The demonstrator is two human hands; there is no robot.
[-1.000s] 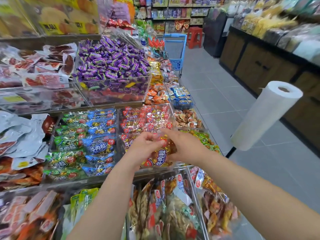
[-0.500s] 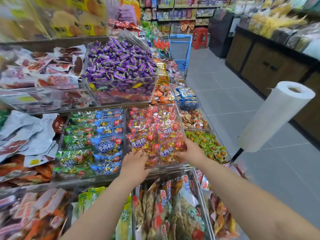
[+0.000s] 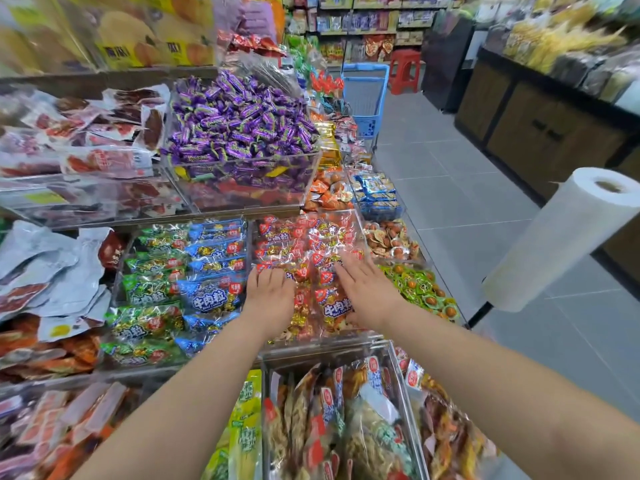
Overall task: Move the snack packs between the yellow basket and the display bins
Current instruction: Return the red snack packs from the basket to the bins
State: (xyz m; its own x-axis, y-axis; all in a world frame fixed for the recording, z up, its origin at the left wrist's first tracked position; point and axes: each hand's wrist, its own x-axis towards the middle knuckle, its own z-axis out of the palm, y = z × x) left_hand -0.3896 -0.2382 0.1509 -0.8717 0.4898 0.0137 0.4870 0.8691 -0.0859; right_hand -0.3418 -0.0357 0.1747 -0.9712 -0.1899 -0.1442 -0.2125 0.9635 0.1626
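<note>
Red packs [image 3: 294,239] now under flat hands [image 3: 270,295] [image 3: 367,289]

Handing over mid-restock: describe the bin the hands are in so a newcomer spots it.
Start at the heaped purple candies. One tier below them lies the bin under the left hand and right hand. Its packs are red; the neighbouring bin's are green and blue.

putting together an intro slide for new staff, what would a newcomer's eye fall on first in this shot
Probably the heap of purple candies, piled high at the upper middle of the display. Next come the two bare hands, the left hand and the right hand, lying flat on the red snack packs just below that heap. At the right edge a big white roll juts into the aisle.
</note>
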